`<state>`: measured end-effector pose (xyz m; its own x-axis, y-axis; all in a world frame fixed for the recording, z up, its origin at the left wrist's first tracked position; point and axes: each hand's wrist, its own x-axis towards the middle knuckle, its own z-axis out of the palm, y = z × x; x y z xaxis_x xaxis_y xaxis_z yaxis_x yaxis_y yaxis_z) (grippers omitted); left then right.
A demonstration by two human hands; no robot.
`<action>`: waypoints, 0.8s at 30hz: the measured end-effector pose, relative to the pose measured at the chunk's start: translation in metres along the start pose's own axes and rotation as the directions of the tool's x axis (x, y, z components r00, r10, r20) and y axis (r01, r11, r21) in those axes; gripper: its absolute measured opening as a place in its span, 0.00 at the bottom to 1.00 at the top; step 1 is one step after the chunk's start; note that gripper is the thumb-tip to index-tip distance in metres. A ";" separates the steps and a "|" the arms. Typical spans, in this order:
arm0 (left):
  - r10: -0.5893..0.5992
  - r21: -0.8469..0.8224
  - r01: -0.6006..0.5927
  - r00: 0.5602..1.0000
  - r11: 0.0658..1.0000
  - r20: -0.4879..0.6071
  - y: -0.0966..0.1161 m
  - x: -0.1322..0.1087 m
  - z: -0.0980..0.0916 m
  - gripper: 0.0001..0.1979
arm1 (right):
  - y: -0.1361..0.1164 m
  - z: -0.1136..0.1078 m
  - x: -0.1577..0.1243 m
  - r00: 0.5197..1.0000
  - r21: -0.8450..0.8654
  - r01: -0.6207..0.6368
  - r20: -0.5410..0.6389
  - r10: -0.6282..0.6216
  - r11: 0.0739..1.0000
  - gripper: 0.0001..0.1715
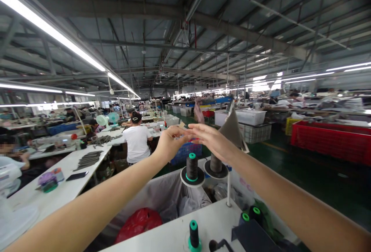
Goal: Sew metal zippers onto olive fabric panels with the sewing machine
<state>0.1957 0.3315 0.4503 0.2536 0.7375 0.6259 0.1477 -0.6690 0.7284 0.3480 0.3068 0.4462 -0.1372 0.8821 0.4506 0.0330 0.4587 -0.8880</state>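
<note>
Both arms reach forward over a thread stand, and the fingertips meet above the spools. My left hand point(171, 140) has its thumb and fingers drawn together in a pinch. Against it, my right hand point(211, 139) brings its fingertips to the same spot, its thumb mostly hidden. Anything as fine as a thread between them is too small to make out. Just below stands a dark thread cone point(191, 167) with a green core, on a round holder. Beside it, under my right wrist, a brown-grey thread cone point(216, 164) is partly covered.
A white machine table point(174, 230) carries a small dark spool point(194, 233) and a white rod point(228, 190). Behind it lies a red bag point(140, 223). A person in white point(136, 138) sits ahead left; a long worktable point(62, 167) runs left. Red crates point(327, 142) stand right.
</note>
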 end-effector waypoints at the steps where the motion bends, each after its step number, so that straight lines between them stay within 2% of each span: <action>1: -0.021 -0.023 0.021 1.000 1.000 0.003 -0.001 0.000 0.000 0.13 | 0.000 0.004 -0.001 0.999 0.091 -0.037 0.019 0.035 0.995 0.20; 2: -0.046 -0.051 0.046 0.999 0.998 0.007 -0.002 0.000 0.000 0.16 | 0.001 0.009 -0.002 0.998 0.146 -0.054 0.035 0.049 0.988 0.20; 4: -0.090 -0.106 0.091 0.996 0.990 0.014 -0.001 -0.001 -0.001 0.20 | 0.002 0.016 -0.003 0.999 0.145 -0.024 0.024 0.020 0.989 0.18; 10: -0.156 -0.220 0.150 0.988 0.964 -0.009 0.007 0.005 -0.002 0.19 | 0.010 0.019 0.003 0.976 -0.065 0.128 -0.168 -0.137 0.990 0.14; 13: -0.179 -0.266 0.166 0.983 0.950 -0.027 0.008 0.013 0.001 0.17 | 0.011 0.012 0.010 0.935 -0.199 0.194 -0.260 -0.243 0.961 0.14; 17: -0.206 -0.312 0.177 0.977 0.934 -0.061 0.006 0.030 0.007 0.14 | 0.007 0.001 0.027 0.872 -0.380 0.240 -0.320 -0.370 0.894 0.15; 24: -0.298 -0.317 0.232 0.938 0.920 -0.178 -0.012 0.078 0.010 0.09 | -0.001 -0.018 0.078 0.743 -0.697 0.162 -0.380 -0.551 0.699 0.12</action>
<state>0.2235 0.3961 0.4874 0.0239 0.9073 0.4199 -0.1087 -0.4152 0.9032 0.3546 0.3771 0.4839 0.2558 0.4432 0.8591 0.6908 0.5379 -0.4832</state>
